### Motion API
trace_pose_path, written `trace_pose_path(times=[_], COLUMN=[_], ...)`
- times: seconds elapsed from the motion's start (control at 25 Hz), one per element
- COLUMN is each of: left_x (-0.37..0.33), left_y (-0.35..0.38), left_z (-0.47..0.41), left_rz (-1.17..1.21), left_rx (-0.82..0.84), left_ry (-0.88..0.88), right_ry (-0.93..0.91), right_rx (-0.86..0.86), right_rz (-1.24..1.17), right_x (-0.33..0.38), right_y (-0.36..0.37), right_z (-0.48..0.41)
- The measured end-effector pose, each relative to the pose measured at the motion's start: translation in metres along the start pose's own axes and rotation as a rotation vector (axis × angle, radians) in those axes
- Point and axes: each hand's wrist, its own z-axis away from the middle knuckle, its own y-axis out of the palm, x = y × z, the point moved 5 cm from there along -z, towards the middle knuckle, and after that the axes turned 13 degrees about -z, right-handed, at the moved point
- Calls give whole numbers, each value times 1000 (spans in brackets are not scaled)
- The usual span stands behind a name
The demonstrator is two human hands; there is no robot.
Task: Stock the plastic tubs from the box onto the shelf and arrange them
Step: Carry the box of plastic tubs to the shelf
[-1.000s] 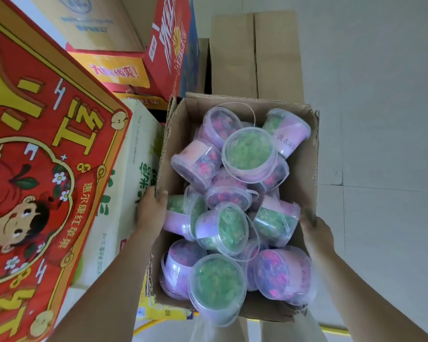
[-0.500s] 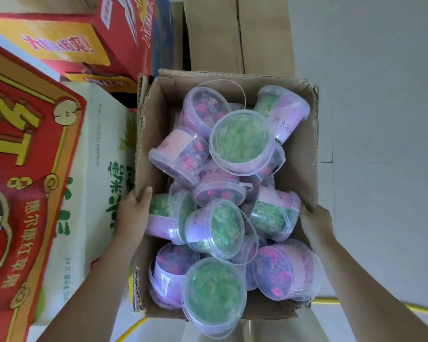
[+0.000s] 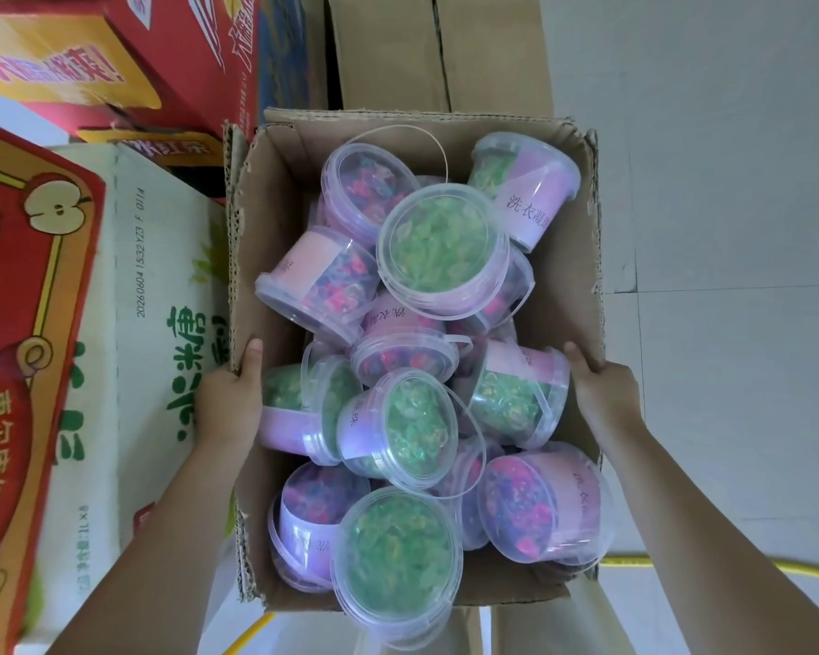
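**A:** Item one?

**B:** Box [image 3: 582, 257]: brown cardboard, top open, rim ragged, at the centre of the view.

**A:** Contents?

**B:** Tubs [image 3: 440, 243]: clear plastic, lidded, with thin bail handles and pink-lilac labels. They lie in the box in a loose heap, touching one another. A few sit lid-up and most are tipped on their sides. Some hold green pieces, others pink and purple.

**A:** Hands?

**B:** Left hand [image 3: 230, 404]: at 9 o'clock on the box's left wall. The thumb is hooked over the rim and the fingers are hidden behind the cardboard, so the hand is clamped on the wall. Right hand [image 3: 604, 394]: at 3 o'clock on the right wall, same hold, thumb inside.

**A:** Surroundings?

**B:** Red carton [image 3: 15, 323]: far edge at 9 o'clock, gold print. White carton [image 3: 128, 323]: green print, between the red carton and the box, just beside the box. Brown cartons [image 3: 436, 49]: at 12 o'clock, behind the box. Floor [image 3: 729, 182]: pale grey, from 1 to 4 o'clock. Hose [image 3: 634, 561]: yellow, on the floor at 5 o'clock, partly under the right forearm.
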Motion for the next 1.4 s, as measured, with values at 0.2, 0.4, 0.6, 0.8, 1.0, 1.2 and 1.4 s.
trace_pose_path(times=[0.2, 0.4, 0.6, 0.8, 1.0, 1.2, 1.4], left_x=[-5, -17, -23, -46, -87, -149, -223], left_y=[-2, -10, -14, -29, -38, -29, -12], left_z=[2, 10, 37, 79, 138, 220, 311], left_rz=[-106, -151, -159, -155, -104, -96, 30], left_rx=[-69, -102, -63, -73, -68, -123, -206], left_ry=[75, 114, 86, 113, 154, 179, 218], right_ry=[-66, -133, -130, -149, -180, -213, -282], right_rx=[0, -9, -33, -73, -94, -94, -50], right_rz=[34, 91, 74, 67, 45, -30, -28], right_x=[3, 4, 6, 14, 25, 31, 52], right_y=[1, -6, -37, -92, -168, -266, -374], right_z=[-1, 8, 21, 42, 45, 28, -6])
